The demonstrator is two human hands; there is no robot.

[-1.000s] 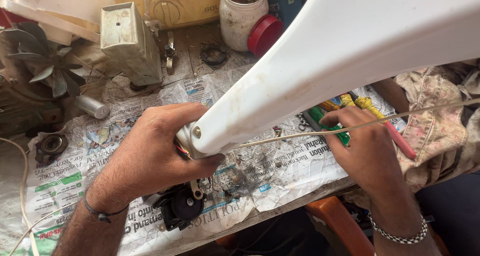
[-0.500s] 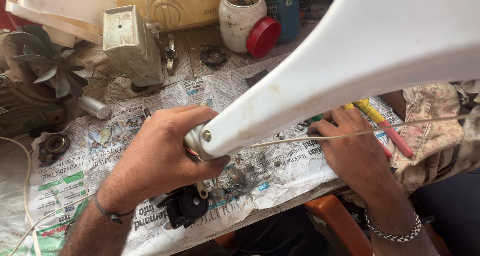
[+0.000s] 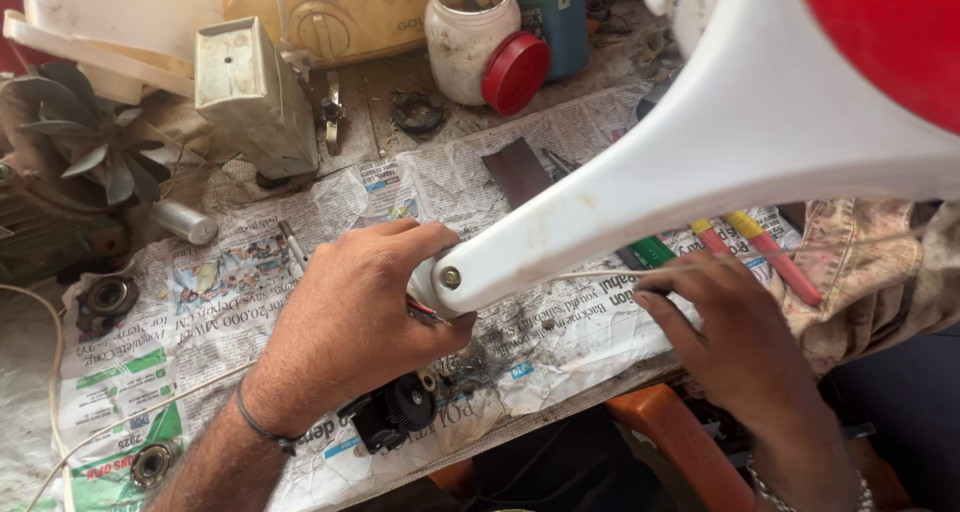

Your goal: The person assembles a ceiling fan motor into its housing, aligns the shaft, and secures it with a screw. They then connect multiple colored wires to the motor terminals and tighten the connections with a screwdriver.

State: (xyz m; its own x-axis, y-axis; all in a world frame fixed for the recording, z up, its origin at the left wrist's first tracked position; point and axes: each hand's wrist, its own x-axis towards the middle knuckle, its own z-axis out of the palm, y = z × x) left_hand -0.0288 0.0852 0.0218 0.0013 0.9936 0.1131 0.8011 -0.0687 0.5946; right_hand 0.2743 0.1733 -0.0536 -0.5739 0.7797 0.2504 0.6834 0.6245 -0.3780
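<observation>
Left hand [image 3: 350, 317] grips our white plastic arm [image 3: 640, 187] at its screw end. Right hand [image 3: 735, 322] pinches a thin wire [image 3: 600, 273]. Beyond the left hand, a white jar [image 3: 468, 37] holds a dark tool.

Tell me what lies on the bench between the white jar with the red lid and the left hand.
In the head view, newspaper covers the stretch between the white jar and the left hand, with a dark flat plate toward the right.
</observation>
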